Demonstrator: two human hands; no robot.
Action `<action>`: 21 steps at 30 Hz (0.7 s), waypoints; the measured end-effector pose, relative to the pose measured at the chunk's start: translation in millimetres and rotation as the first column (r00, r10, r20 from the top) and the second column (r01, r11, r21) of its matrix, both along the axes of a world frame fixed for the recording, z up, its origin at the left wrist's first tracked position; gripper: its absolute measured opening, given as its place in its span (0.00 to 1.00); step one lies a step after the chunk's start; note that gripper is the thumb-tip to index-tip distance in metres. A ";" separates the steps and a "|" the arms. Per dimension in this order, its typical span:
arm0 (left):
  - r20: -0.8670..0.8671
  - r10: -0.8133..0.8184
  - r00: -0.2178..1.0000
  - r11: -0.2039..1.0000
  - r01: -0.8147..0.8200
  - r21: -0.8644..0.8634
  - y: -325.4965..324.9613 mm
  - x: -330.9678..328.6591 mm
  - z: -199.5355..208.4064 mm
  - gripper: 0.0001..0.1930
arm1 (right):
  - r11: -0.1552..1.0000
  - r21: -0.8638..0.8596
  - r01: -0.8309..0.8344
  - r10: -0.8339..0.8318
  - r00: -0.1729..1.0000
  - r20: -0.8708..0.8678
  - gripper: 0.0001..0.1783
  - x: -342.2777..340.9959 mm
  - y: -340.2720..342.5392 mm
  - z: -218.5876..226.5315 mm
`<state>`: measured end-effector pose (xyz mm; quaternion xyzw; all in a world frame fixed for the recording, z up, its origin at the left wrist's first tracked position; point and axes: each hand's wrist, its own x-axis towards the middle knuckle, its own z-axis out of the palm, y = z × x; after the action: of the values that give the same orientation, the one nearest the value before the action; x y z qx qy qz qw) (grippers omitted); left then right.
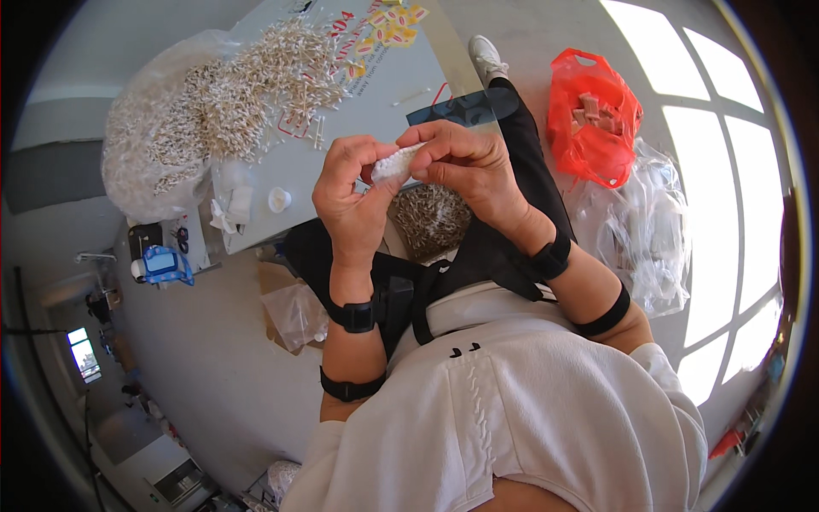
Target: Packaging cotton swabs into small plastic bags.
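Note:
Both of my hands meet above the table's near edge, holding a tight bundle of cotton swabs (392, 165) with its white tips packed side by side. My left hand (348, 189) is closed around its left end, thumb beneath and fingers above. On the other end, the fingers and thumb of my right hand (473, 164) pinch it and partly hide it. Below them, between my legs, sits a box of loose cotton swabs (432, 220). A large heap of cotton swabs (256, 90) spreads over the table (401, 72), partly out of a clear plastic bag (128, 171).
Yellow-and-white labels (397, 32) lie at the table's far end, and a dark translucent sheet (461, 111) at its right edge. A small white round item (278, 200) stands near the left corner. On the floor right are a red bag (563, 136) and clear plastic bags (640, 230).

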<state>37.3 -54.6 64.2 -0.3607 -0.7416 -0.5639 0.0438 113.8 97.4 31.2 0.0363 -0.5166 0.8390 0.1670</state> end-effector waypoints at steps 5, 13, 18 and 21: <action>0.017 0.014 1.000 1.000 -0.014 0.017 -0.2 2.5 2.1 0.16 | 0.998 0.040 0.039 -0.039 0.999 -0.013 0.07 0.9 -2.6 1.2; 0.044 -0.032 0.999 0.998 0.035 -0.055 -3.3 -3.4 1.8 0.16 | 0.993 -0.115 0.014 -0.003 0.995 0.102 0.03 0.9 -4.2 3.7; 0.108 -0.072 0.991 0.997 0.073 -0.005 -1.5 -4.0 -2.8 0.15 | 0.994 -0.112 0.004 0.011 0.992 0.129 0.05 0.7 -2.6 1.8; 0.120 -0.104 0.987 0.995 0.104 0.007 -2.8 -5.9 -7.5 0.16 | 0.995 -0.097 0.008 0.007 0.987 0.158 0.05 2.0 -3.0 3.4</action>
<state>31.3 -57.4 56.7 -0.3642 -0.7230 -0.5863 -0.0302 115.8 94.4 34.7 -0.0386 -0.4869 0.8633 0.1272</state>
